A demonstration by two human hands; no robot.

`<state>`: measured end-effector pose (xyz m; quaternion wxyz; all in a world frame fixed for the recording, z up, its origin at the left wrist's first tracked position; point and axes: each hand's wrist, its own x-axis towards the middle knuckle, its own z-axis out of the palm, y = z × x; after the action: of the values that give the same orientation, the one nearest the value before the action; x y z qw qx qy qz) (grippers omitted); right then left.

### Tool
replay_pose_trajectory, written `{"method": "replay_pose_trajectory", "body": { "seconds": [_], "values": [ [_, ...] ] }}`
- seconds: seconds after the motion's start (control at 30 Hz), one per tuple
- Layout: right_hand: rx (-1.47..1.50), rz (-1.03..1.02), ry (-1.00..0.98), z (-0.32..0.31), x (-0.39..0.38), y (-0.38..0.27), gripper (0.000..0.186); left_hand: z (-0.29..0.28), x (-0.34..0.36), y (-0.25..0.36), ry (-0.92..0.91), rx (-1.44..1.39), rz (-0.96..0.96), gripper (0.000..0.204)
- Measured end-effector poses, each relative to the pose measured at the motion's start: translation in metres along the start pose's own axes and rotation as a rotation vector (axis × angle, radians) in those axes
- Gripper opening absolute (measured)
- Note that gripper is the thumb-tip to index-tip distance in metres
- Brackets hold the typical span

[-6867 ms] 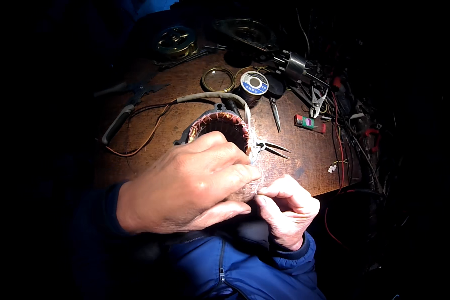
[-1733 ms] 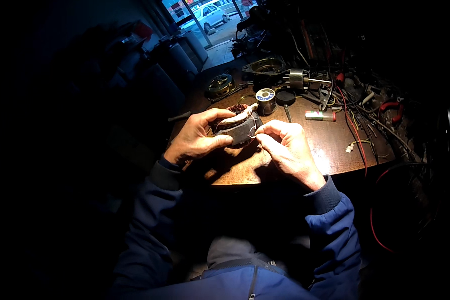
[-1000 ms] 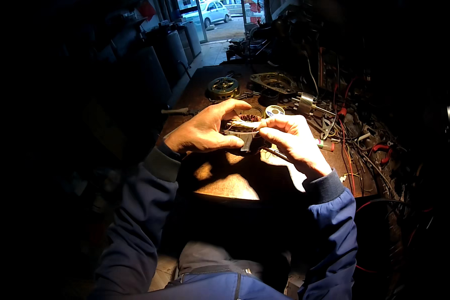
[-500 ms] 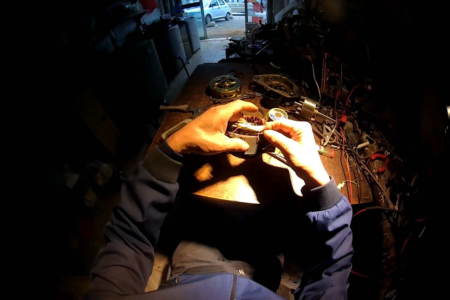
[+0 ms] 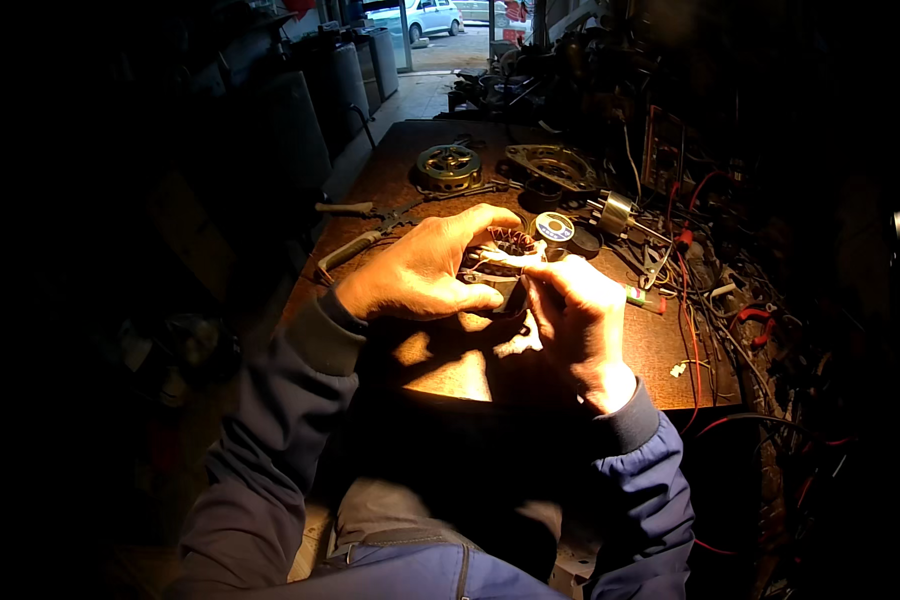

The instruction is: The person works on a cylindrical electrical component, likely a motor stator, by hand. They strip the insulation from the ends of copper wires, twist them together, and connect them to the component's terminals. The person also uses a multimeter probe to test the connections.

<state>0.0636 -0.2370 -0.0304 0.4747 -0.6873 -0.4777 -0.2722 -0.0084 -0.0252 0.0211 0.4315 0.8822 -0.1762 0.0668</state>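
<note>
Right hand (image 5: pixel 585 315) lower, stator (image 5: pixel 511 241) half-hidden

Dark room, walls mostly lost in shadow. Brown wooden worktop (image 5: pixel 660 350), warm light pooled on its near part. Far end: bright opening (image 5: pixel 467 48), bluish daylight, parked car (image 5: pixel 434 20) outside. Pale floor (image 5: pixel 420 97) runs up to it. Tall grey boxy units (image 5: pixel 383 62) left of that, dim clutter (image 5: pixel 505 92) right.

Reddish-copper coil (image 5: pixel 512 239); blue-and-white spool label (image 5: pixel 553 228); brown tabletop (image 5: pixel 660 345).
</note>
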Motion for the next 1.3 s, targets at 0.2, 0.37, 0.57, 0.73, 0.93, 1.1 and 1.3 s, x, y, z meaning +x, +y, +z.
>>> {"method": "replay_pose_trajectory", "body": {
  "seconds": [0.2, 0.37, 0.57, 0.73, 0.93, 1.1, 1.3],
  "values": [
    [-0.07, 0.084, 0.031, 0.003, -0.019, -0.012, 0.013, 0.022, -0.011, 0.004, 0.141, 0.222, 0.144, 0.072],
    [-0.027, 0.273, 0.064, 0.007, -0.037, -0.023, 0.015, 0.041, -0.019, 0.002, 0.238, 0.4, 0.246, 0.074],
    [0.566, 0.685, 0.142, 0.014, -0.039, -0.029, 0.011, 0.041, -0.024, -0.003, 0.22, 0.456, 0.254, 0.072],
    [0.53, 0.72, 0.09, 0.011, -0.043, -0.013, 0.009, 0.005, -0.005, 0.012, 0.083, 0.213, 0.079, 0.034],
    [0.598, 0.776, 0.117, 0.014, -0.04, -0.022, 0.005, -0.021, 0.042, 0.013, -0.391, 0.217, -0.053, 0.023],
    [0.544, 0.735, 0.201, 0.022, -0.048, -0.019, 0.005, -0.023, 0.069, 0.007, -0.641, 0.209, -0.119, 0.026],
    [0.723, 0.784, 0.157, 0.016, -0.043, -0.02, 0.004, -0.024, 0.078, 0.0, -0.721, 0.181, -0.151, 0.028]
  ]
}}
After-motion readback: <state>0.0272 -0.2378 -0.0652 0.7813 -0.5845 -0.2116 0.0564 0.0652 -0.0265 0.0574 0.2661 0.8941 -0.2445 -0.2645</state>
